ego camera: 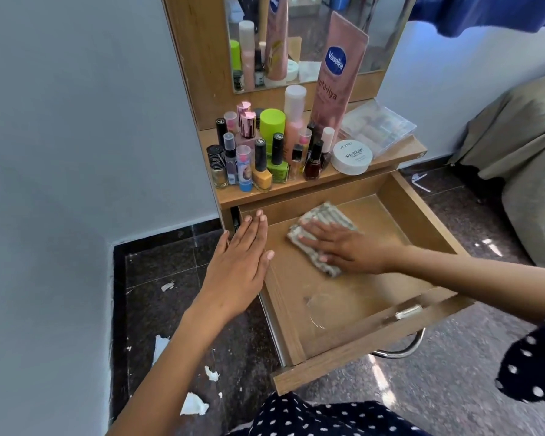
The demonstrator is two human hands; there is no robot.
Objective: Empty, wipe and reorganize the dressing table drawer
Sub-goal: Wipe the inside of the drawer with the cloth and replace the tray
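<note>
The wooden drawer [428, 215] of the dressing table is pulled far out and holds nothing but a cloth. My right hand [343, 243] lies flat with straight fingers on the grey striped cloth [323, 217], pressing it to the drawer floor near the back left. My left hand [238, 262] rests flat with straight fingers along the drawer's left wall. A faint ring-shaped smear [320, 306] marks the drawer floor towards the front.
The table top [400, 152] is crowded with nail polish bottles [261, 168], a pink Vaseline tube [337, 77], a white round jar [351, 157] and a clear plastic box [378, 127]. Torn paper scraps [194, 404] lie on the dark floor. A covered bed [523, 146] stands at the right.
</note>
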